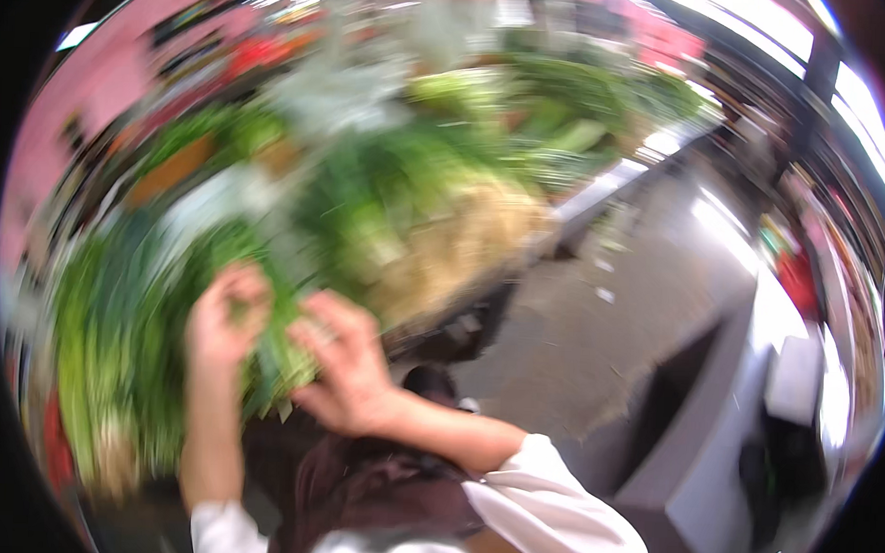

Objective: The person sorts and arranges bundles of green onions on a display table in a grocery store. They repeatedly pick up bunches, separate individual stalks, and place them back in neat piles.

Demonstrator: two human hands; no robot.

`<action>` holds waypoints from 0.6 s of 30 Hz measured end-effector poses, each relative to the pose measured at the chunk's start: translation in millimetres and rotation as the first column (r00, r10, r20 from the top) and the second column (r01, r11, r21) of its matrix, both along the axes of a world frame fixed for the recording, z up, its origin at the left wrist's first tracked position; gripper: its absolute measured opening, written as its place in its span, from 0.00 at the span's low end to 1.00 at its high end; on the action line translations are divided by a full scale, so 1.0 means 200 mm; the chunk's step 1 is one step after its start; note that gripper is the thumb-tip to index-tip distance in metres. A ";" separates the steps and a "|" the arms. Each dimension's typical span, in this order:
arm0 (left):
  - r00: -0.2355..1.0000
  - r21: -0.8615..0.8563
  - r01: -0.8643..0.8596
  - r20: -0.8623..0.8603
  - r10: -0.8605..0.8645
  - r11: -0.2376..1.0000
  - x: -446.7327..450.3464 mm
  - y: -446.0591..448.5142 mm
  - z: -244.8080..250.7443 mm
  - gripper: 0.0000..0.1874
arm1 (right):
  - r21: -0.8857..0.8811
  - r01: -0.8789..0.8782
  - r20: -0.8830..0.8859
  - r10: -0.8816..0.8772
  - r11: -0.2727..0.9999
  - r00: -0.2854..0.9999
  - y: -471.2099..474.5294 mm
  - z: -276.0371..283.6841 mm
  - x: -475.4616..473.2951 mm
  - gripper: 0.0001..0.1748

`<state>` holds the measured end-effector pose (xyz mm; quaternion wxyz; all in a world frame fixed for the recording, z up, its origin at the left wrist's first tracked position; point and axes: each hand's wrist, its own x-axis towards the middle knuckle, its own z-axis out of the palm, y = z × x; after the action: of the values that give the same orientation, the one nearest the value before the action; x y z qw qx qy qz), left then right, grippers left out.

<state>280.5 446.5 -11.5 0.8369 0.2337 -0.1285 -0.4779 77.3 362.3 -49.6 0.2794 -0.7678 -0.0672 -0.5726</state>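
Observation:
Motion blur softens the whole head view. Bunched green stalks lie before me, their pale cut ends towards my body. My right hand curves around those ends from the right, fingers above and thumb below. Over the dark green leaves just to the left is my left hand, its fingers curled and some green showing between them. Whether it pinches a leaf is too blurred to tell. Long pale-green stalks with whitish root ends hang at the far left.
Beyond my right hand sit leafy greens and a tan, root-like heap. More greens and clear plastic bags are farther back. A grey floor aisle separates this display from a grey counter holding a white box.

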 end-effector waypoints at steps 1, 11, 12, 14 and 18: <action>1.000 0.014 0.022 0.013 -0.022 1.000 -0.06 0.01 -0.04 0.04 | -0.016 -0.006 -0.004 0.006 1.000 1.000 0.03 -0.01 0.05 0.36; 0.983 0.182 0.041 -0.185 -0.006 0.983 -0.41 0.21 -0.11 0.11 | -0.034 0.210 -0.142 -0.212 0.977 0.967 0.20 -0.07 0.30 0.39; 0.993 0.160 0.029 -0.122 -0.009 0.987 -0.43 0.21 -0.11 0.11 | -0.010 0.201 -0.204 -0.199 0.979 0.959 0.19 -0.05 0.30 0.39; 1.000 0.189 -0.023 -0.009 0.025 0.982 -0.45 0.23 -0.10 0.10 | 0.061 0.070 -0.206 -0.056 0.996 0.977 0.17 -0.02 0.27 0.40; 0.987 0.317 -0.097 0.154 0.050 0.943 -0.47 0.28 -0.09 0.09 | 0.264 -0.170 -0.306 0.250 0.949 0.919 0.10 0.06 0.19 0.34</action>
<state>185.7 503.4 -29.0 0.7930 0.4065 -0.0997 -0.4428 114.7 382.5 -36.7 0.4347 -0.8042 -0.0337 -0.4040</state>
